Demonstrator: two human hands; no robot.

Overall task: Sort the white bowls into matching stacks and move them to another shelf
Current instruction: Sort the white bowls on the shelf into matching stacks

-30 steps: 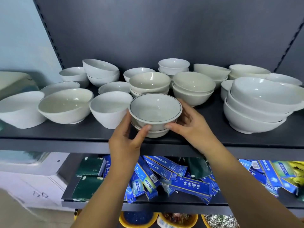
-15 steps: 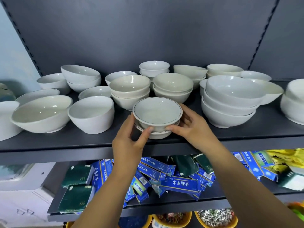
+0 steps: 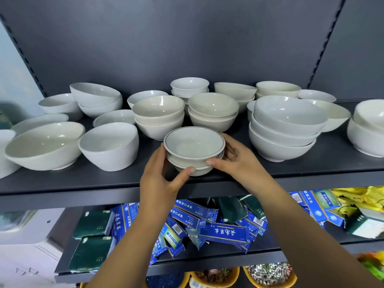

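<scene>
holding a small stack between both hands, i am at the step of gathering bowls of one kind; the move to another shelf is not yet done. the dark shelf (image 3: 311,163) carries everything and is crowded from end to end. biggest on it is the tall stack of wide bowls (image 3: 288,121), just beside my right hand. next comes the large slanted bowl (image 3: 44,145) at the left, with a smaller slanted bowl (image 3: 109,148) close beside it, both single. behind my hands stand the left cream stack (image 3: 159,113) and the right cream stack (image 3: 214,111), very near to each other.

smaller than these is the line-rimmed stack (image 3: 194,142), the thing i work on: at least two shallow white bowls with a thin dark line at the rim, nested, near the front edge of the shelf. i cannot tell if its foot rests on the shelf or hangs just above it. a single shallow bowl (image 3: 114,119) further back at the left seems to have the same line, so i judge it belongs with this stack.

my left hand (image 3: 160,179) is curled round the left side, thumb pressed on the lower bowl at the front. my right hand (image 3: 239,161) wraps the right side, fingers behind, thumb under the upper rim.

for the next move i think i must lift straight up and toward me, with the stack level, because the wide bowls and cream stacks are near and a knock could tip them.
</scene>
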